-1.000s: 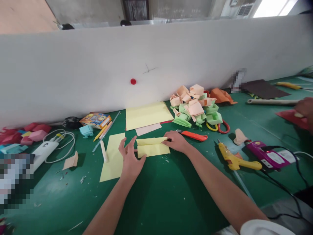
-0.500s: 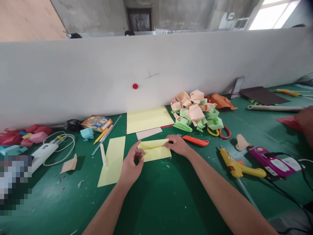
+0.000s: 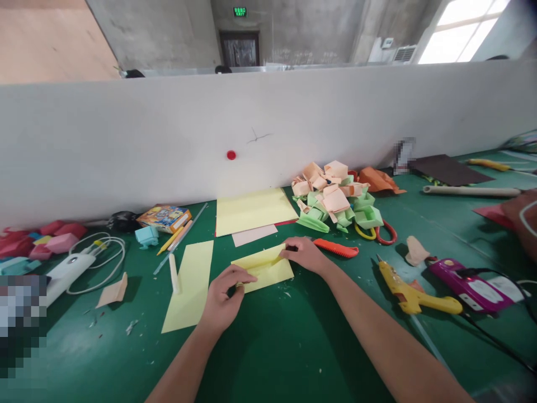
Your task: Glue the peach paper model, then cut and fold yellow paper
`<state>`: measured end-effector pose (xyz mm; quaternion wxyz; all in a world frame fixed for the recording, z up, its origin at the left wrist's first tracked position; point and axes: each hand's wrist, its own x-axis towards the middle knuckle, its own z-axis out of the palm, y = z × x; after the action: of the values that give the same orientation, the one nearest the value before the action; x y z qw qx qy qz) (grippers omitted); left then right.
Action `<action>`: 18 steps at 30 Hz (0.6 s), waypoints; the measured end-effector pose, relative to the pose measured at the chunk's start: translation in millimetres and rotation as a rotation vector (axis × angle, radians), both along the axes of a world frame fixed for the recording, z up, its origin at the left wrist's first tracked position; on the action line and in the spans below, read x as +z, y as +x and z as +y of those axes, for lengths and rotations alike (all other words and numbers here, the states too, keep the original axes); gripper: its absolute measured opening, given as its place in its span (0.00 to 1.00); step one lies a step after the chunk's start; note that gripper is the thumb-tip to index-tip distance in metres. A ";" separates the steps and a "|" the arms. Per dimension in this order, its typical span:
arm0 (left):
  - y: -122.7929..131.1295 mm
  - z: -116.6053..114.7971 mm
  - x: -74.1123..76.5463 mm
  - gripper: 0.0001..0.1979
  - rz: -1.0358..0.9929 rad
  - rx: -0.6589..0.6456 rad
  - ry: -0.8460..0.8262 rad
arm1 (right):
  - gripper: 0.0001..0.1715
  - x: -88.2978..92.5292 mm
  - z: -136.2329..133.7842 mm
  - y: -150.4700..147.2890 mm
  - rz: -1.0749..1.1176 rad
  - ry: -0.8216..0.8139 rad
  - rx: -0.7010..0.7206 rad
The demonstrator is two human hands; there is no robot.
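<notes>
In front of me lies a small sheet of yellow paper (image 3: 271,272), creased lengthwise, with its far part bent up. At its left end my left hand (image 3: 225,294) closes on the edge, the forefinger lying over the paper. My right hand (image 3: 305,255) pinches the far right corner between thumb and fingers. Left of these, a yellow paper strip (image 3: 193,285) lies flat with a white stick (image 3: 173,273) across its left edge. An orange-red utility knife (image 3: 336,248) rests just beyond my right hand.
A stack of yellow sheets (image 3: 255,211) lies by the white partition (image 3: 168,134). Folded paper pieces (image 3: 335,198) are heaped right of it, near scissors (image 3: 386,232). A yellow glue gun (image 3: 415,291) and purple power strip (image 3: 465,284) lie right. Pencils (image 3: 174,240) and a box (image 3: 164,217) are left.
My left forefinger has come down across the left end of the yellow paper, and the sheet has tilted slightly. The view has tipped up a little. The other person's hand at right has shifted.
</notes>
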<state>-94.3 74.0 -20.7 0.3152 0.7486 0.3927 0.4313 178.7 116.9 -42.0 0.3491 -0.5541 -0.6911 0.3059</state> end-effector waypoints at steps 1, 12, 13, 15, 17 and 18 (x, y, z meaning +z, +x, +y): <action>-0.2 0.0 -0.2 0.15 -0.007 0.003 0.006 | 0.12 -0.3 0.2 0.4 0.007 0.000 0.003; -4.1 0.5 1.2 0.15 -0.040 -0.042 0.034 | 0.12 -4.1 3.7 1.9 0.053 -0.033 -0.012; -4.1 -0.3 2.0 0.16 -0.010 -0.045 0.047 | 0.13 -4.1 3.8 1.7 0.056 -0.039 -0.015; -3.7 -2.8 3.4 0.15 0.101 -0.046 0.109 | 0.14 -4.1 3.8 1.1 0.065 -0.047 -0.013; -2.1 -5.9 4.4 0.13 0.253 -0.061 0.201 | 0.15 -4.0 3.6 0.4 0.075 -0.048 -0.005; -0.8 -7.4 4.7 0.12 0.328 -0.078 0.243 | 0.16 -3.7 3.4 0.0 0.080 -0.046 -0.002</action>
<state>-95.1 66.6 -15.9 0.1707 0.8560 0.3544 0.3354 178.7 120.4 -45.7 0.3640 -0.5499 -0.6687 0.3434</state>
